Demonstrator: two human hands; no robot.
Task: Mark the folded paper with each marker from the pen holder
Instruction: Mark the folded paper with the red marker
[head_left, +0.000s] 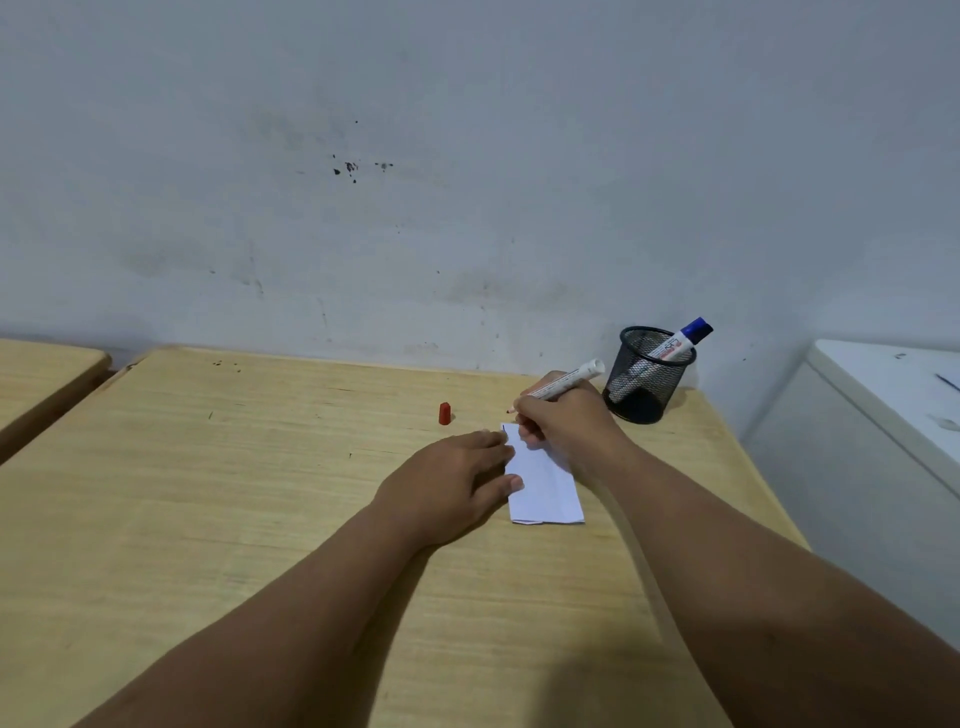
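Observation:
A folded white paper (545, 483) lies on the wooden desk (208, 493). My left hand (452, 483) rests flat on the paper's left edge, fingers spread. My right hand (561, 421) grips an uncapped red marker (566, 382), whose tip sits just beyond the paper's far left corner. A short dark mark shows near that corner. The marker's red cap (444, 413) stands on the desk to the left. A black mesh pen holder (647, 374) at the back right holds a blue-capped marker (680, 340) and another marker lower inside.
A stained grey wall runs right behind the desk. A second wooden desk (41, 374) stands at the left. A white cabinet (883, 415) stands to the right, separated from the desk by a gap.

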